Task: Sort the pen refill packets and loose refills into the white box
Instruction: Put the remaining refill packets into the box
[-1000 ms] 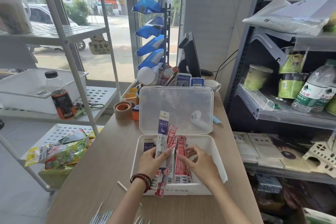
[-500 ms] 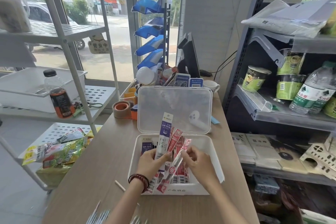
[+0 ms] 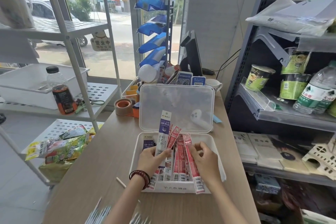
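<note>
On the wooden tabletop (image 3: 101,160) stands the white box (image 3: 174,188), its clear lid (image 3: 178,105) swung open and upright behind it. The left hand (image 3: 151,160), with a dark bead bracelet (image 3: 140,176) at the wrist, grips a purple-banded packet (image 3: 163,132) upright over the left part of the box, with a tilted red packet (image 3: 173,137) fanned out just beside it in the same grasp. The right hand (image 3: 203,160) has its fingers curled, pinching the upper part of a slanted red packet (image 3: 190,160) whose lower end juts out over the front wall. Between the hands, a row of red packets (image 3: 180,165) lies lengthwise in the box, and another purple packet (image 3: 148,142) rests at its far left. One loose refill (image 3: 121,182) lies on the tabletop just left of the box; more loose refills (image 3: 98,212) show blurred at the near edge.
</note>
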A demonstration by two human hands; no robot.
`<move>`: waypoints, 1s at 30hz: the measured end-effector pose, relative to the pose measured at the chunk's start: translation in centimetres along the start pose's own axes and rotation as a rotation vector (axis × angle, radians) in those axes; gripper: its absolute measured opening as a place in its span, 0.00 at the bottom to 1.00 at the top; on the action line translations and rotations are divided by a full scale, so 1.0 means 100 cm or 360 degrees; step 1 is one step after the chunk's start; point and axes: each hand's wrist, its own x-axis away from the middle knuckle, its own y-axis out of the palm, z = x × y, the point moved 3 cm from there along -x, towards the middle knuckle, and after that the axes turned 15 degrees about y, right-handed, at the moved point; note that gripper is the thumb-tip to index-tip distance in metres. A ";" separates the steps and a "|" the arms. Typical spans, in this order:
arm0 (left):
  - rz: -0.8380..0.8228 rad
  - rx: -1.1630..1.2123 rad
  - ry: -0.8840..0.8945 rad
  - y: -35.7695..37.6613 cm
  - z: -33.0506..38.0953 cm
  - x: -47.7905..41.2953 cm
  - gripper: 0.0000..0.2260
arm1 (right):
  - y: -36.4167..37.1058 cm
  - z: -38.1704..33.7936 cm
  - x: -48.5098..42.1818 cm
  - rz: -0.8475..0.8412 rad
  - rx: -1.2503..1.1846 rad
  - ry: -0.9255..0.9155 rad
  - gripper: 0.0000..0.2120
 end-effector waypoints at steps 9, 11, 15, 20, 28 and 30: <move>0.0021 -0.0005 -0.0008 0.000 0.001 0.001 0.07 | 0.001 -0.003 0.002 -0.0249 -0.0040 0.0036 0.09; 0.0026 -0.0011 -0.0002 0.000 0.002 0.001 0.06 | 0.001 -0.003 0.002 -0.0267 -0.0120 0.0045 0.07; 0.0019 0.0003 -0.0009 0.000 0.002 0.001 0.07 | -0.002 -0.003 -0.001 -0.0231 -0.0257 0.0042 0.07; 0.0018 0.0005 0.0003 -0.001 0.003 0.000 0.06 | 0.003 0.003 -0.005 -0.0280 -0.0171 0.0023 0.12; 0.0075 -0.0110 0.0015 -0.002 -0.001 -0.001 0.10 | 0.013 0.013 -0.011 -0.0335 0.0248 0.0016 0.18; 0.0071 -0.0109 0.0001 -0.002 -0.002 -0.002 0.11 | 0.014 0.014 -0.012 -0.0326 0.0315 0.0012 0.19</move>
